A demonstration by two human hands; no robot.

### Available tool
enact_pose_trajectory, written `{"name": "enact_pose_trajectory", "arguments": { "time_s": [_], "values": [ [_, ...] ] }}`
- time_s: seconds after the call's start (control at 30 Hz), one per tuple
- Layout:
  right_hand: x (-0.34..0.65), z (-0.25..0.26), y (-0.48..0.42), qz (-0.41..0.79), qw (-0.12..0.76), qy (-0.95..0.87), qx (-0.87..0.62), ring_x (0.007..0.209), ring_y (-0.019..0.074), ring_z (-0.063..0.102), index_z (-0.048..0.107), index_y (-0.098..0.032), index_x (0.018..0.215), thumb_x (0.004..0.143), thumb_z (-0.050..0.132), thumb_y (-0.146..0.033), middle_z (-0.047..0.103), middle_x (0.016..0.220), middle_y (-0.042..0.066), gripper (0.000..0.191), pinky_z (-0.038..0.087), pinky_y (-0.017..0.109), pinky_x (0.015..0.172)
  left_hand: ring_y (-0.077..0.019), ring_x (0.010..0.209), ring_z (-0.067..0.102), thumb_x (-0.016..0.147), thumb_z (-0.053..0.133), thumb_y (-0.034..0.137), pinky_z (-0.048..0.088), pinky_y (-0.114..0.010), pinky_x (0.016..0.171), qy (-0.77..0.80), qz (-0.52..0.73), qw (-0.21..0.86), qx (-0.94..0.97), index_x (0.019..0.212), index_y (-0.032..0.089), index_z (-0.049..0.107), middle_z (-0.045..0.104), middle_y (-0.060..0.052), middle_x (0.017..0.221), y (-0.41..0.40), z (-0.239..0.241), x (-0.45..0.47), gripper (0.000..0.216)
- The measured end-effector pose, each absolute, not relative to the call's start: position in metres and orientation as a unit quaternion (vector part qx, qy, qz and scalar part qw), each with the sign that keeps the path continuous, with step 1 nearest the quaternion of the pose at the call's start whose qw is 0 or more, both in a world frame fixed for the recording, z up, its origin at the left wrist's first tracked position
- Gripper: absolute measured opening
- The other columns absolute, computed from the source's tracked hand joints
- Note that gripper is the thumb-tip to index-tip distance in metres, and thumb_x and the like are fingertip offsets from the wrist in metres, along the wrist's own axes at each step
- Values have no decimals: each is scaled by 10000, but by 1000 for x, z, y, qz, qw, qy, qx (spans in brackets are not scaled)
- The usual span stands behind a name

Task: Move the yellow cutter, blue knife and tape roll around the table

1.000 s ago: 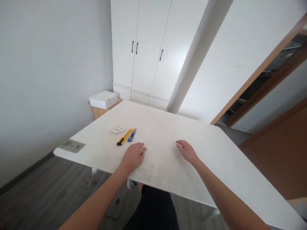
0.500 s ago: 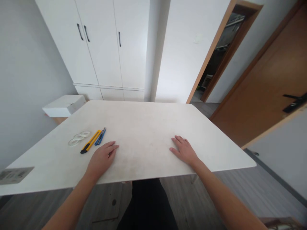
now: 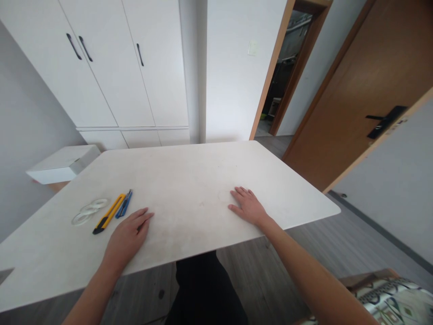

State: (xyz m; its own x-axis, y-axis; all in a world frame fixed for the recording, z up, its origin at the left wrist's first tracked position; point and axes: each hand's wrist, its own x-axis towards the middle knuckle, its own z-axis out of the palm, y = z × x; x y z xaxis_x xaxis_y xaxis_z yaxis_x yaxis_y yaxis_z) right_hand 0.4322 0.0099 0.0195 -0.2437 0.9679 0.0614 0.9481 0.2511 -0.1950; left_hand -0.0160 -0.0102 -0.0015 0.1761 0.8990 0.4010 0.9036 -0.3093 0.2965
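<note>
My left hand (image 3: pixel 127 237) rests on the white table (image 3: pixel 189 180), palm down and holding nothing, its fingers stretched out. Just beyond it lies a blue utility knife (image 3: pixel 124 204), side by side with a larger yellow utility knife (image 3: pixel 110 213) that has a black end. Left of the knives, several rolls of clear tape (image 3: pixel 89 211) overlap in a row. On the right half of the tabletop my right hand (image 3: pixel 248 206) lies flat, fingers spread, touching only the surface.
A white box (image 3: pixel 64 163) stands beyond the table's left edge. White cupboards (image 3: pixel 135 90) are behind. To the right are a brown door (image 3: pixel 341 99) and a patterned cushioned seat (image 3: pixel 395 300). Part of a grey label (image 3: pixel 5 274) shows at the left edge.
The view has turned to the right, so the table and its things sit further left. Both hands stay resting on the table, and the patterned seat shows more.
</note>
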Motion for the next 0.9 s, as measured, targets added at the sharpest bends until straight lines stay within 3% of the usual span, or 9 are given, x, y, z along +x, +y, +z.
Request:
{"name": "enact_pose_trajectory", "arguments": {
  "time_s": [0.9],
  "values": [
    [434, 17, 11, 43, 81, -789, -608, 1485, 299, 270, 443, -198, 1507, 956, 360, -674, 339, 1604, 132, 733, 161, 493, 1204, -245, 1176, 643, 908, 432, 454, 473, -404, 1084, -592, -267, -5, -761, 1082, 247, 753, 681, -57, 1289, -11, -1, -14, 419]
  ]
}}
